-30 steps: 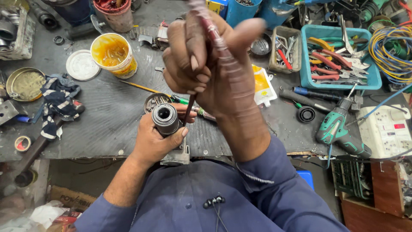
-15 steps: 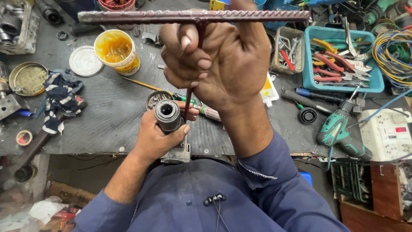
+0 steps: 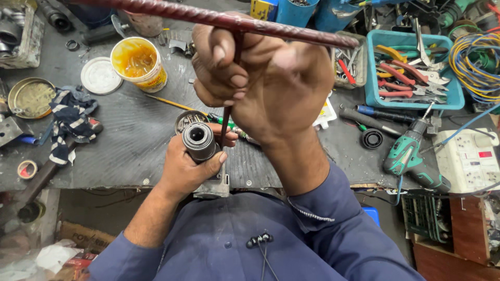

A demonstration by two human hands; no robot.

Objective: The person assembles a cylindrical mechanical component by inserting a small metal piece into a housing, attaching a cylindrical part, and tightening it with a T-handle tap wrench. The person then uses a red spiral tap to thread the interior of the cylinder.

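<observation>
The left hand (image 3: 185, 166) has its fingers wrapped around a dark metal cylinder (image 3: 198, 140), held upright at the near edge of the surface (image 3: 120, 151). The right hand (image 3: 260, 78), fingers clenched, grips a T-handled rod (image 3: 229, 23) whose shaft descends beside the cylinder.

Red bar's (image 3: 219, 20) left end off-frame
</observation>
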